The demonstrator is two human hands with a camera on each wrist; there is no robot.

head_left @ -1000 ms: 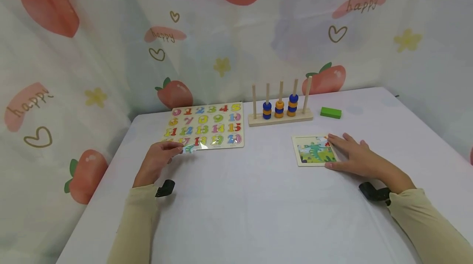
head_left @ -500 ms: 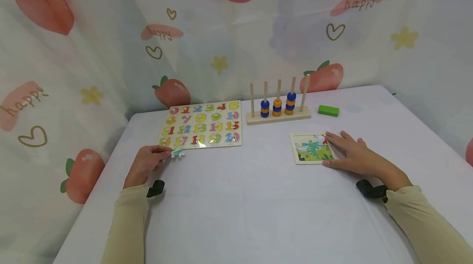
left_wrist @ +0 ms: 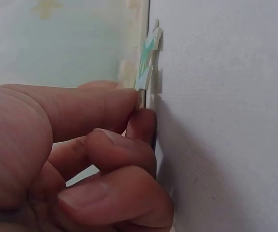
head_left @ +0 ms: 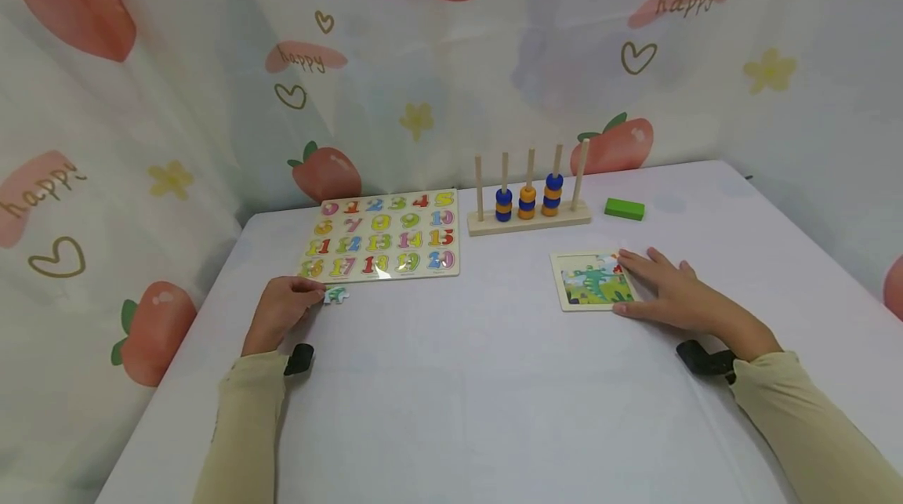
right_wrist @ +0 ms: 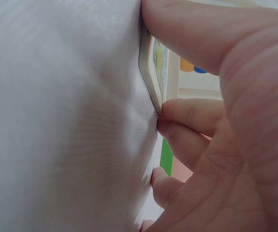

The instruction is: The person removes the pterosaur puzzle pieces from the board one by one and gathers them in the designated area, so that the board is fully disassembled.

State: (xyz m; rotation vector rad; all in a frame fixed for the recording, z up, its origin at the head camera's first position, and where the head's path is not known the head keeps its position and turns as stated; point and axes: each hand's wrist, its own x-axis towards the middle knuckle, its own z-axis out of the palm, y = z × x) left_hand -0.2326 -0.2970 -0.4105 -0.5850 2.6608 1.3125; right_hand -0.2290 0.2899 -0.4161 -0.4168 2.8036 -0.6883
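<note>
My left hand [head_left: 277,311] pinches a small jigsaw piece [head_left: 338,295] between thumb and fingertips, close by the near left corner of the number board. The piece is white with green, and in the left wrist view its thin edge [left_wrist: 148,60] shows low along the white cloth. At the right, my right hand [head_left: 670,296] lies spread with fairly straight fingers beside a square dinosaur puzzle [head_left: 594,284] in a pale wooden frame. Its thumb and index fingertip touch the frame's right side. In the right wrist view the frame edge [right_wrist: 148,65] shows between thumb and fingers.
Behind the left hand lies a number board [head_left: 381,243] with colourful numerals. A wooden bead rack [head_left: 529,225] with blue and orange beads stands at the back, a green block [head_left: 624,208] to its right. A patterned curtain [head_left: 451,81] hangs behind the table.
My left hand has moved left and slightly nearer with the jigsaw piece, off the number board's front edge to the cloth. The right hand stays at the dinosaur puzzle. The head view shifts slightly.
</note>
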